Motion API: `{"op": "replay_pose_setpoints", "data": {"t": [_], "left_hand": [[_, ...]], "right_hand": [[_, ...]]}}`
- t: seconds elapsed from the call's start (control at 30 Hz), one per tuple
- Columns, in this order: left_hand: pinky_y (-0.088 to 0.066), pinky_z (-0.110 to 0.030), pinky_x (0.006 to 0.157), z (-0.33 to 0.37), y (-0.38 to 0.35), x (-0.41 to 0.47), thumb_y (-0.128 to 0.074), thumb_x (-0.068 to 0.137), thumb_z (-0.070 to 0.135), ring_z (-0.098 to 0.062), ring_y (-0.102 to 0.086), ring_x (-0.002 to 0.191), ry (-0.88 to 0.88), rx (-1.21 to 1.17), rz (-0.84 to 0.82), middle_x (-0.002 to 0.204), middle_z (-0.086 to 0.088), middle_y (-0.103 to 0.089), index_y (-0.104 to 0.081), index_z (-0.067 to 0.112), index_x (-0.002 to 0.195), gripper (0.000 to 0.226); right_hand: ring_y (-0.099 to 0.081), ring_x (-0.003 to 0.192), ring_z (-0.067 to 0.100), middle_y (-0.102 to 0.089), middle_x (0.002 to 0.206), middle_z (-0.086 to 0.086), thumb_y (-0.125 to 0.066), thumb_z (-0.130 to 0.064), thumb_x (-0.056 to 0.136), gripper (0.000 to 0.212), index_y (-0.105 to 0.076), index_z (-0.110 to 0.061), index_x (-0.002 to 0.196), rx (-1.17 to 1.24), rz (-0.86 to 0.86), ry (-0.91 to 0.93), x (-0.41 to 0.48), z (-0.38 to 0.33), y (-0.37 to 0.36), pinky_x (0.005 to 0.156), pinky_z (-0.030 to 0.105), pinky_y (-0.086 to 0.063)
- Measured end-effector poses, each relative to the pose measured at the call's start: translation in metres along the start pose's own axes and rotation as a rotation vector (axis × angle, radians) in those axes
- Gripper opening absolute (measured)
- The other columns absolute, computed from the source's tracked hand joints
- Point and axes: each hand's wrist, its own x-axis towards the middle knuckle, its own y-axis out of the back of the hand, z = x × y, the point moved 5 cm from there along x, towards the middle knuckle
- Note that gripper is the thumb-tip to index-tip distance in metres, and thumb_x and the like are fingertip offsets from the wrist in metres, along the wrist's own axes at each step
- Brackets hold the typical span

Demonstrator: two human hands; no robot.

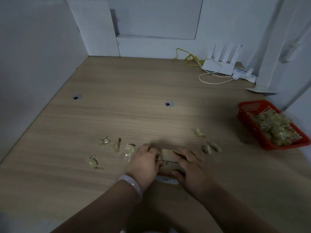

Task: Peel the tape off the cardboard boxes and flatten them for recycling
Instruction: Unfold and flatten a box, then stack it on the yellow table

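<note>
A small brown cardboard box [168, 161] lies on the wooden table [134, 106] near the front edge, between my two hands. My left hand [144, 163] sits at the box's left side, its fingertips curled onto the top where tape runs. My right hand [191, 169] lies over the right side, fingers spread on top and thumb on the near face. Crumpled bits of peeled tape [103, 141] lie to the left. More tape scraps [211, 147] lie to the right. The light is dim and the box is mostly hidden.
A red plastic basket [249, 106] at the right edge holds a heap of peeled tape. A white router [218, 63], yellow and white cables and a power strip [244, 74] sit at the back right. White walls close the left and back.
</note>
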Motion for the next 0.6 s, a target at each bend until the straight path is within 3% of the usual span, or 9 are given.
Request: {"op": "replay_pose_setpoints", "data": {"t": [0.13,0.27,0.37,0.53,0.6], "left_hand": [[-0.042,-0.030,0.081,-0.002,0.006,0.004,-0.055,0.086,0.020,-0.025,-0.056,0.094,-0.004,-0.053,-0.014,0.100,-0.004,-0.057,-0.063,0.020,0.090,0.008],[-0.045,-0.033,0.074,-0.024,0.022,-0.005,-0.060,0.082,0.008,-0.026,-0.058,0.080,0.088,-0.236,0.159,0.085,-0.005,-0.057,-0.061,0.015,0.081,0.007],[-0.044,-0.030,0.067,-0.040,0.038,-0.011,-0.065,0.075,0.001,-0.026,-0.056,0.075,0.099,-0.213,0.278,0.083,-0.004,-0.057,-0.059,0.015,0.080,0.016],[-0.052,-0.040,0.078,-0.022,0.033,-0.014,-0.067,0.081,0.011,-0.035,-0.062,0.085,-0.188,0.071,0.150,0.090,-0.012,-0.066,-0.072,0.010,0.090,0.010],[-0.047,-0.033,0.091,-0.017,0.025,-0.015,-0.062,0.088,0.024,-0.029,-0.061,0.100,-0.210,0.049,0.062,0.105,-0.008,-0.067,-0.072,0.017,0.106,0.022]], "right_hand": [[-0.016,0.143,0.014,-0.019,0.157,-0.015,-0.034,-0.060,0.090,0.063,-0.022,-0.042,0.149,-0.031,-0.026,-0.006,-0.001,0.001,-0.002,0.113,0.034,-0.016],[-0.017,0.143,0.014,-0.019,0.157,-0.015,-0.032,-0.062,0.089,0.064,-0.018,-0.044,0.149,0.001,-0.026,-0.033,0.000,0.003,-0.005,0.113,0.033,-0.018],[-0.023,0.140,0.015,-0.027,0.154,-0.015,-0.037,-0.060,0.088,0.063,-0.025,-0.043,0.148,-0.007,-0.017,-0.044,0.001,0.001,-0.005,0.111,0.034,-0.022],[-0.045,0.129,0.018,-0.049,0.141,-0.011,-0.051,-0.057,0.080,0.060,-0.050,-0.037,0.137,-0.044,0.024,-0.081,0.001,-0.003,0.000,0.104,0.037,-0.034],[-0.053,0.121,0.019,-0.057,0.133,-0.009,-0.054,-0.056,0.076,0.059,-0.058,-0.034,0.130,-0.046,0.047,-0.088,0.001,-0.004,0.004,0.098,0.038,-0.041]]}}
